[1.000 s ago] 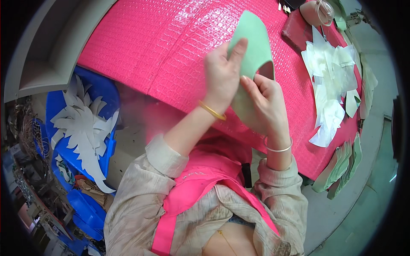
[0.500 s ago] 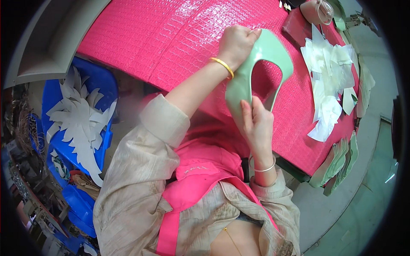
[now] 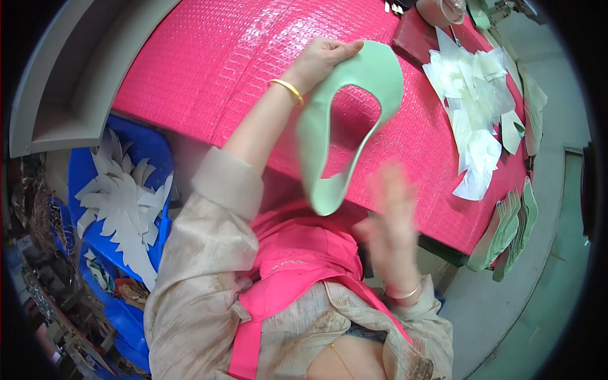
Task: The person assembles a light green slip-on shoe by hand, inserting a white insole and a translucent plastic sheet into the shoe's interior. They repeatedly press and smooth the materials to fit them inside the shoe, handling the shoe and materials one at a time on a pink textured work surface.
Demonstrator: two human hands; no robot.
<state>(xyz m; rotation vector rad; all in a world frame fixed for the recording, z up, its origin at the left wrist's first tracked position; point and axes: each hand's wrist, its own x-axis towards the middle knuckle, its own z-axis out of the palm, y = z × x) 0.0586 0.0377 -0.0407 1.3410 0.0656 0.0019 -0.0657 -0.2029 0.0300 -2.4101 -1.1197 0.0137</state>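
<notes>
Shoe upper (image 3: 382, 71) hangs pinched in the left hand (image 3: 323, 62), seemingly for inspection; the blurred right hand (image 3: 392, 228) looks spread, empty. Turning the shoe upper needs both.

No legible text in your view. Only candidate: 1 short, pale, script-like mark (image 3: 289, 262) on your bright pink fabric apron (image 3: 301, 295), on its creased front. Strokes are too small and faint for you to make out even 1 letter; can't tell whether it's lettering or just decoration. Log it as unreadable.
</notes>
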